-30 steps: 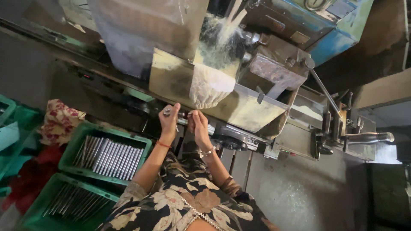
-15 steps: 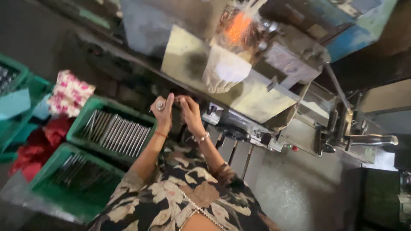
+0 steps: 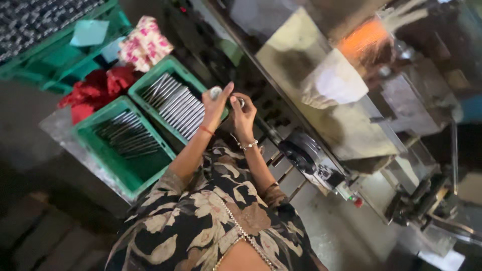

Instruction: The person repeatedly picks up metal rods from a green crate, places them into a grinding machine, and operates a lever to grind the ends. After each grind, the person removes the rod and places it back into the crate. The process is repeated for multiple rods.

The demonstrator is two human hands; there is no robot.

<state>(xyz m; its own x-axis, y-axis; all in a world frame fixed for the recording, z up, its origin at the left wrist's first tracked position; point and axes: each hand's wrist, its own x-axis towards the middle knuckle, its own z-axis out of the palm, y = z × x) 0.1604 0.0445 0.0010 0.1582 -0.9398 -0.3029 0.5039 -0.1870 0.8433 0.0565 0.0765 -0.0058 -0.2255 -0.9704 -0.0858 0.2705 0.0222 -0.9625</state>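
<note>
Up near the machine [image 3: 351, 125], both hands are raised side by side: the left hand [image 3: 217, 108] pinches a small round metal piece [image 3: 216, 92] at its fingertips, and the right hand [image 3: 243, 114] is curled around another small metal piece [image 3: 240, 102], mostly hidden. Just left of the hands, two green crates [image 3: 131, 173] hold rows of metal rods [image 3: 173, 103], with red cloth [image 3: 98, 90] and flowered cloth [image 3: 145, 42] beyond. Orange sparks [image 3: 364, 37] glow above a white bag [image 3: 334, 83].
</note>
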